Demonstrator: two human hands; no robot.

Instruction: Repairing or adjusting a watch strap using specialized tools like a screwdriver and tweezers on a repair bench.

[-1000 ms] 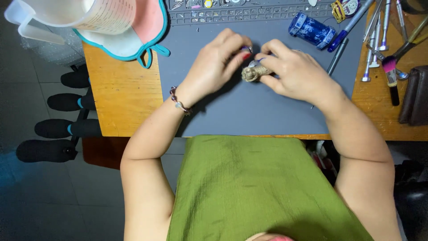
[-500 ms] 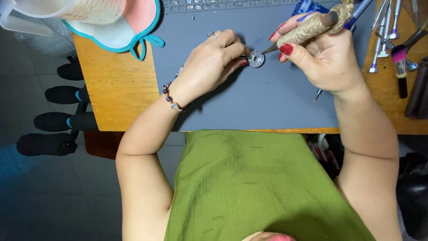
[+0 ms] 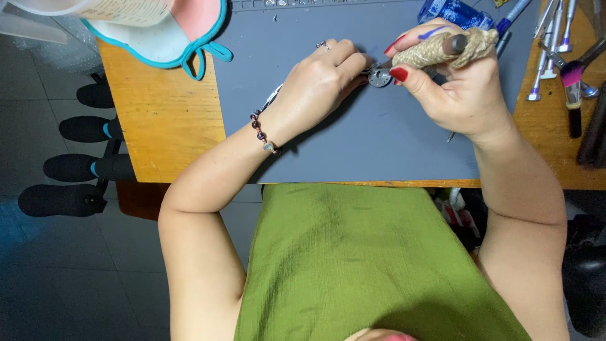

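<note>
We pinch the small round metal part (image 3: 380, 77) between the fingertips of our left hand (image 3: 319, 85), low over the grey work mat (image 3: 379, 142) near its far edge. Our right hand (image 3: 451, 82) is closed around a twine-wrapped tool handle (image 3: 442, 50), its tip apparently at the part, though the contact point is too small to tell. In our judgement the work goes best with the part held steady, the left wrist braced on the mat, and light pressure from the tool. Against half a second ago: both hands sit slightly lower in view, the tool handle lies flatter, and the part stays pinched. Brushes and metal tools (image 3: 555, 44) lie at right.
</note>
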